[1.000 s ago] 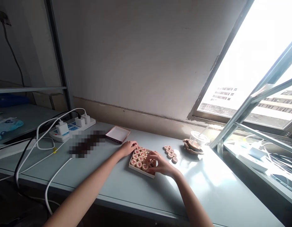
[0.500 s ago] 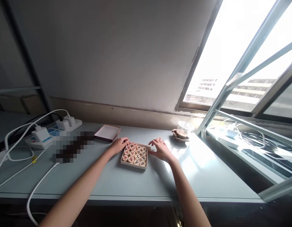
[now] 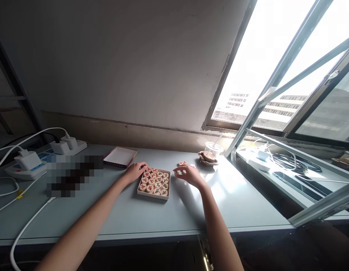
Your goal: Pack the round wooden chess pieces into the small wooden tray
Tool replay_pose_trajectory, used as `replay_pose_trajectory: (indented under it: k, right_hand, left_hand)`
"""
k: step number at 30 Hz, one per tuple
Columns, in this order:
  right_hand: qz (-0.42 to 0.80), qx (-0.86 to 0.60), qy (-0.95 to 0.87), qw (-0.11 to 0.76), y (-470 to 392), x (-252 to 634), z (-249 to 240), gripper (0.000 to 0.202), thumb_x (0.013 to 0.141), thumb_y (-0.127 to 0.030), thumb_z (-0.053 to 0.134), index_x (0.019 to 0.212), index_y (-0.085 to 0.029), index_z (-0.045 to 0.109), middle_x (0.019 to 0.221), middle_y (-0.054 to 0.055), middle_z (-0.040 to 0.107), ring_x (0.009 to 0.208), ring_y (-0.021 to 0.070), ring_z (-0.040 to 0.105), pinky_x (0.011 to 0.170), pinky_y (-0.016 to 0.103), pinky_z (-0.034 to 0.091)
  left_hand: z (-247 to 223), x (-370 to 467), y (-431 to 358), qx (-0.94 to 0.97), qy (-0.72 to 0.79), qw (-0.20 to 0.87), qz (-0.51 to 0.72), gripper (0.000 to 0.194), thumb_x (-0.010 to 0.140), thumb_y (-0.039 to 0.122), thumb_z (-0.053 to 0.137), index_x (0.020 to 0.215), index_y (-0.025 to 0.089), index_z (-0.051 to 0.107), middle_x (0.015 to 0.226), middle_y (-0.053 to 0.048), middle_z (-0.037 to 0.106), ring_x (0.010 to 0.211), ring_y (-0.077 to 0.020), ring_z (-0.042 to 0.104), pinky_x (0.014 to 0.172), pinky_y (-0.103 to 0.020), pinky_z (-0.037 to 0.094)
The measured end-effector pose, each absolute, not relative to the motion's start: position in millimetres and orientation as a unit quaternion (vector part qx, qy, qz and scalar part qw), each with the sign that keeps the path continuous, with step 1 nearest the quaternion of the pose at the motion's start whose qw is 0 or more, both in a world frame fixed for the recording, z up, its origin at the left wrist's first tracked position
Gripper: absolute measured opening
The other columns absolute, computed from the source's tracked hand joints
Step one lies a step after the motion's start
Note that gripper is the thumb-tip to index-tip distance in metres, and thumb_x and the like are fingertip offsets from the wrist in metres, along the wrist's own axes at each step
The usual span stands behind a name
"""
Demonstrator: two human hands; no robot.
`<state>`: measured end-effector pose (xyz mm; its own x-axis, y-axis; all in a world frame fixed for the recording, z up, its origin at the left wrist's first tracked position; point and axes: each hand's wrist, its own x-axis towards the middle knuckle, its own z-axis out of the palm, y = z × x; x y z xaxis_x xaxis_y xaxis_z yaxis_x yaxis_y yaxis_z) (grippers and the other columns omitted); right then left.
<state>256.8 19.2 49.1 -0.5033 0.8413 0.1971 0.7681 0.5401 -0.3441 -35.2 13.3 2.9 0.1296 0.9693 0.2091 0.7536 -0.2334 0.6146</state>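
Note:
A shallow open box (image 3: pixel 154 196) sits on the desk, packed with rows of round Chinese chess pieces (image 3: pixel 151 181) marked in red or black. My left hand (image 3: pixel 135 172) grips the box at its far left corner, its fingers bent along the edge. Just off the right side of the box, my right hand (image 3: pixel 189 175) hovers with curved fingers and a gap between thumb and forefinger; I see nothing clearly held there. Beyond those fingers lie a few loose chess pieces (image 3: pixel 182 163), partly hidden by the hand.
An open box lid (image 3: pixel 120 156) lies at the back left. A clear cup (image 3: pixel 213 149) stands in a brown holder (image 3: pixel 207 160) at the back right. Power strips with chargers (image 3: pixel 30 161) and a white cable (image 3: pixel 27 231) occupy the left. A metal frame (image 3: pixel 244 130) borders the right.
The view has turned slightly to the right. My right hand has drawn a little away from the box's right edge, while my left hand stays at its corner.

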Motion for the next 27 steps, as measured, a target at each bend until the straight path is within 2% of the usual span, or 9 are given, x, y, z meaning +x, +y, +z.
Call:
replay_pose_trajectory:
  k: [6,10,13,19,22,24,27]
  right_hand:
    - [0.135,-0.446,-0.865,0.184,19.9,249.3,44.7,0.015,0.08,-0.028,0.065,0.094,-0.024,0.068,0.087,0.0,0.065,0.081,0.0137,0.058,0.073,0.026,0.041]
    - [0.12,-0.446,-0.871,0.167,16.2,241.7,44.0,0.007,0.076,-0.028,0.069,0.083,-0.026,0.07,0.083,-0.001,0.066,0.082,0.015,0.057,0.084,0.032,0.037]
    - [0.105,-0.46,-0.866,0.163,15.6,243.3,46.0,0.004,0.076,-0.025,0.069,0.079,-0.027,0.071,0.083,-0.001,0.067,0.089,0.0173,0.057,0.088,0.035,0.033]
    - [0.107,-0.517,-0.831,0.174,19.4,273.7,53.9,0.005,0.071,-0.023,0.069,0.067,-0.025,0.072,0.099,0.002,0.067,0.102,0.0254,0.054,0.087,0.042,0.035]
    - [0.128,-0.522,-0.82,0.196,16.9,285.7,55.8,0.009,0.075,-0.025,0.064,0.071,-0.02,0.071,0.099,0.005,0.067,0.096,0.0243,0.058,0.083,0.04,0.041]
    - [0.146,-0.508,-0.821,0.215,11.5,283.4,60.9,0.016,0.08,-0.03,0.059,0.081,-0.018,0.07,0.1,0.007,0.066,0.091,0.0209,0.061,0.077,0.035,0.046]
    - [0.153,-0.43,-0.82,0.345,-12.0,256.9,85.3,0.022,0.086,-0.034,0.052,0.096,-0.018,0.065,0.1,0.009,0.065,0.091,0.019,0.061,0.076,0.033,0.05]
  left_hand:
    - [2.6,-36.1,13.2,0.729,0.591,0.182,0.294,0.038,0.084,0.044,0.036,0.09,0.021,0.066,0.092,-0.005,0.071,0.086,-0.021,0.062,0.074,-0.028,0.045]
    - [1.8,-36.3,14.2,0.726,0.589,0.191,0.298,0.038,0.084,0.044,0.035,0.088,0.021,0.065,0.092,-0.005,0.071,0.086,-0.0212,0.062,0.075,-0.029,0.044]
    - [1.7,-36.0,14.7,0.727,0.587,0.201,0.295,0.037,0.084,0.043,0.034,0.088,0.021,0.064,0.093,-0.005,0.071,0.088,-0.0215,0.063,0.077,-0.029,0.043]
    - [1.5,-36.3,14.2,0.73,0.581,0.205,0.295,0.038,0.085,0.043,0.034,0.09,0.02,0.063,0.097,-0.008,0.07,0.091,-0.0227,0.063,0.08,-0.031,0.043]
    - [-0.1,-37.2,15.1,0.732,0.576,0.203,0.302,0.037,0.085,0.042,0.035,0.092,0.019,0.064,0.097,-0.009,0.07,0.092,-0.0225,0.063,0.082,-0.031,0.044]
    - [-0.8,-37.3,16.0,0.73,0.578,0.205,0.302,0.036,0.085,0.04,0.036,0.093,0.019,0.064,0.098,-0.009,0.07,0.093,-0.0221,0.063,0.083,-0.03,0.044]
    - [0.7,-36.2,15.6,0.727,0.583,0.209,0.295,0.034,0.086,0.037,0.037,0.092,0.02,0.065,0.098,-0.007,0.07,0.094,-0.0209,0.063,0.083,-0.029,0.044]
